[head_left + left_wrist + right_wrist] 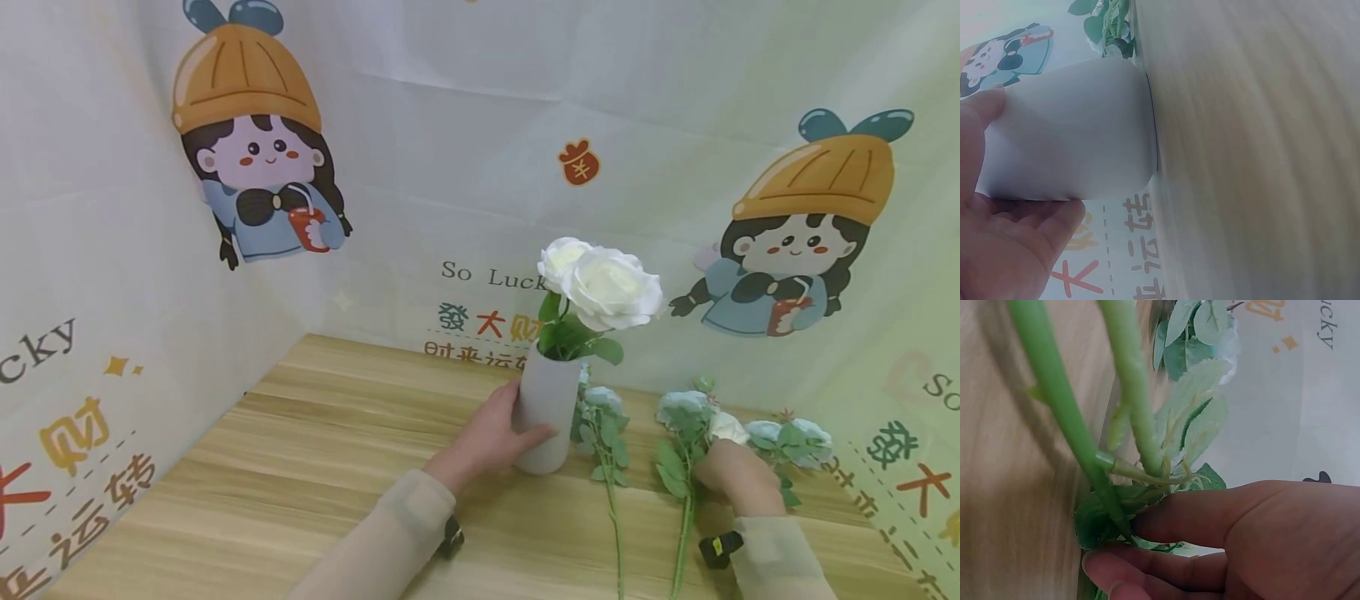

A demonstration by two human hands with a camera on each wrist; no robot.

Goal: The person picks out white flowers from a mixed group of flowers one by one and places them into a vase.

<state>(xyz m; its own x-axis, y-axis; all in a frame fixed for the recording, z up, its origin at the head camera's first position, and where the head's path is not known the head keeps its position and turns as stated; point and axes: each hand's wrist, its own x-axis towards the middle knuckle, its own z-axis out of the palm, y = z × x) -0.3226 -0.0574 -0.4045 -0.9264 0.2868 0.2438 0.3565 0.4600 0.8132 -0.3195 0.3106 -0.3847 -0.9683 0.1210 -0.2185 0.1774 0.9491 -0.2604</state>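
A tall pale vase (546, 408) stands upright on the wooden table. Two large white roses (613, 287) with green leaves rise from its mouth. My left hand (491, 437) grips the lower part of the vase, thumb on one side and fingers on the other, as the left wrist view also shows. At the right, my right hand (738, 477) is down among the lying flowers, just below a white rose (727, 427). In the right wrist view, thumb and fingers pinch a green stem (1063, 403) close to its leaves. The stem's far end is hidden behind the fingers.
Pale blue flowers (602, 402) on a long stem lie just right of the vase. More pale blue flowers (684, 407) lie beside my right hand, and others (810, 440) beyond it. A printed cloth (450, 192) hangs behind the table (247, 483).
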